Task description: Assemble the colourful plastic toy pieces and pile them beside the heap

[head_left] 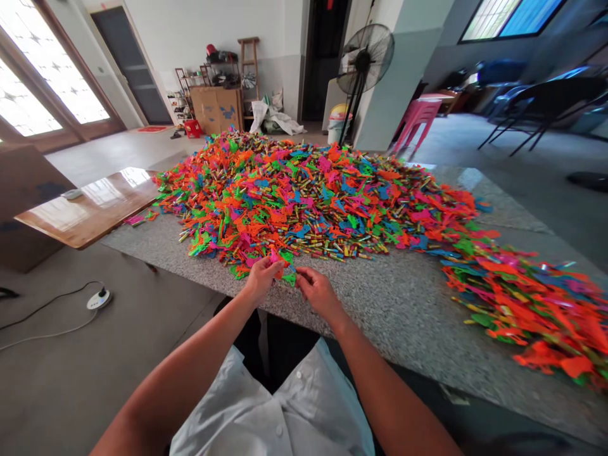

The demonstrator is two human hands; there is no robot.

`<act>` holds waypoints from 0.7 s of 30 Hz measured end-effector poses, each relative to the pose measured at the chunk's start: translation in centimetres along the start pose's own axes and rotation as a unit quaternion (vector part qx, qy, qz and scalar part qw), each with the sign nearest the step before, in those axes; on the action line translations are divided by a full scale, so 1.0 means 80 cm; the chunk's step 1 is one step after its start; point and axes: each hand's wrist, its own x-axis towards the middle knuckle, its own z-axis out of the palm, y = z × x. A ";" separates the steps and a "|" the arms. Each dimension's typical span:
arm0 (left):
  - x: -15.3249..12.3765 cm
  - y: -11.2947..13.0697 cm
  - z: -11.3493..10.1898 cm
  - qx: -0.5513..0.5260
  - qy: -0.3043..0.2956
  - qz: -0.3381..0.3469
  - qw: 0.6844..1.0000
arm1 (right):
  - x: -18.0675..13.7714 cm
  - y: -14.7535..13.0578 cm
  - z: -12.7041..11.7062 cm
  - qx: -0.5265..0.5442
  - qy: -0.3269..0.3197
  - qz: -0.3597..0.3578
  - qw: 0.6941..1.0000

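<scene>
My left hand (263, 277) is closed in a pinch on a few flat plastic pieces (276, 256), pink and orange, at the pile's front edge. Between my hands shows a green plastic piece (289, 277). My right hand (320, 292) has its thumb and fingers pinched together at that piece's right side; its exact grip is too small to make out clearly. Just beyond both hands rises a large pile (304, 196) of orange, green, pink and blue plastic shapes mixed with short yellowish striped sticks.
Under the pile is a speckled stone table (380, 304). A second heap (536, 297) of similar pieces spreads along its right side. At left stands a glossy wooden board (90, 206); a power strip (99, 299) lies on the floor. Behind are a fan (363, 60) and pink stools (418, 117).
</scene>
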 end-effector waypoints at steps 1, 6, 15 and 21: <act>-0.001 -0.002 0.004 -0.008 0.005 -0.009 1.000 | -0.003 -0.002 0.001 -0.014 -0.005 0.002 1.000; -0.002 -0.015 0.025 0.030 -0.002 -0.090 0.995 | -0.013 0.003 -0.009 -0.046 -0.026 0.047 0.998; 0.040 -0.014 -0.026 0.394 0.050 0.076 0.915 | -0.002 0.023 -0.233 0.026 0.399 0.079 0.913; 0.062 -0.011 -0.019 0.530 0.005 0.105 0.841 | 0.033 0.031 -0.207 -0.026 0.310 0.092 0.946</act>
